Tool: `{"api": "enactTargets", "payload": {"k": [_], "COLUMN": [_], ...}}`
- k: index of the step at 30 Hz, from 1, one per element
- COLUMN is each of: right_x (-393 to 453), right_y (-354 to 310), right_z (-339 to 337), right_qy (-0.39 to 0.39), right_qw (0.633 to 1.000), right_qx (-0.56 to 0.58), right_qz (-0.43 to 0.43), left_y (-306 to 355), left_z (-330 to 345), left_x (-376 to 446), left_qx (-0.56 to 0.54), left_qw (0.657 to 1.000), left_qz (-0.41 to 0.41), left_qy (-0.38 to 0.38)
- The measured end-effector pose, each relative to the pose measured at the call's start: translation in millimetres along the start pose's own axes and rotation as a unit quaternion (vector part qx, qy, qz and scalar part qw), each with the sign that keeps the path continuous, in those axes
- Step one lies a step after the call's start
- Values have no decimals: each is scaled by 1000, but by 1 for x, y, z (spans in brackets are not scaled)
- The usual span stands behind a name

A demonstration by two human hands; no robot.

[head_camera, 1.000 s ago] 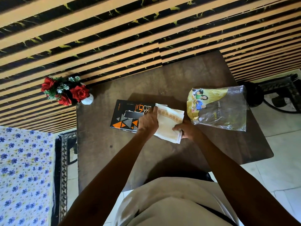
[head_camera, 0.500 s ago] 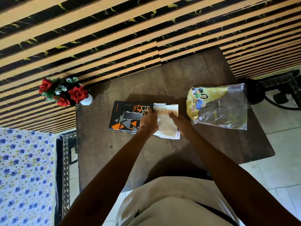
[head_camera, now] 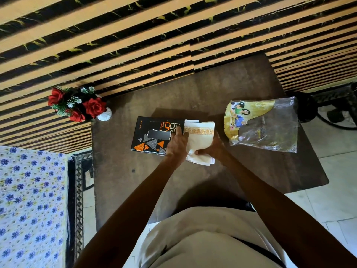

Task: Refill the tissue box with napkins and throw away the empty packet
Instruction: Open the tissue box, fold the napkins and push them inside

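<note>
Likely refilling: right hand (head_camera: pixel 211 148) grips napkins (head_camera: pixel 200 138) at box's (head_camera: pixel 152 136) right end, left hand (head_camera: pixel 176 146) flat on box. Packet (head_camera: pixel 266 126) right of box. Next: push napkins in.

bare forearms (head_camera: pixel 135 200) and hands (head_camera: pixel 176 147) (head_camera: pixel 211 149), cream garment (head_camera: pixel 202 238) crossed by a dark strap (head_camera: pixel 260 250).
</note>
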State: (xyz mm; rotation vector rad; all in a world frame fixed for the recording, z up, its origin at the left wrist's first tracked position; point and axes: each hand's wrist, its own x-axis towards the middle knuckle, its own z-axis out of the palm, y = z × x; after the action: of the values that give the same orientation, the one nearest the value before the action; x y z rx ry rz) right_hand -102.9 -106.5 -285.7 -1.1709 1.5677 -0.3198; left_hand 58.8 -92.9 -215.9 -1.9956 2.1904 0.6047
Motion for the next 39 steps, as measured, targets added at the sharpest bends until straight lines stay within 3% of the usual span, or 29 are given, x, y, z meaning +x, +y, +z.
{"api": "enactTargets", "payload": {"k": [3, 6, 11, 16, 20, 22, 24, 26, 32, 39], "right_x": [-13, -22, -25, -29, -29, -27, -23, -20, -18, -11], "right_y": [-9, -10, -7, -3, -6, -7, -8, -10, -24, -42], "right_z": [-3, -8, -4, -1, 8, 9, 6, 5, 24, 37], "right_qy": [22, -16, -72, -109, -74, -62, -60, -58, -63, -76], "right_qw": [999, 994, 988, 980, 970, 966, 967, 970, 982, 987], "right_qx": [40, 101, 124, 165, 229, 251, 245, 234, 175, 133], "right_qz": [-8, -32, -56, -4, 22, 33, 32, 24, -40, -47], "left_y": [-12, -28, -28, -23, -40, -46, -54, -61, -53, -71], "left_z": [-5, -13, -11, -8, -20, -26, -27, -20, -1, -9], "left_x": [2, 0, -6, -7, -11, -17, -22, -28, -40, -39], "left_qx": [-61, -102, -106, -73, -162, -113, 27, 79, -58, -123], "left_qw": [997, 990, 993, 996, 982, 992, 999, 997, 997, 990], "left_qz": [15, 28, 30, 46, 72, 52, 19, 6, 13, 37], "left_qy": [-39, -88, -50, -35, -64, -37, -22, -25, 39, 50]}}
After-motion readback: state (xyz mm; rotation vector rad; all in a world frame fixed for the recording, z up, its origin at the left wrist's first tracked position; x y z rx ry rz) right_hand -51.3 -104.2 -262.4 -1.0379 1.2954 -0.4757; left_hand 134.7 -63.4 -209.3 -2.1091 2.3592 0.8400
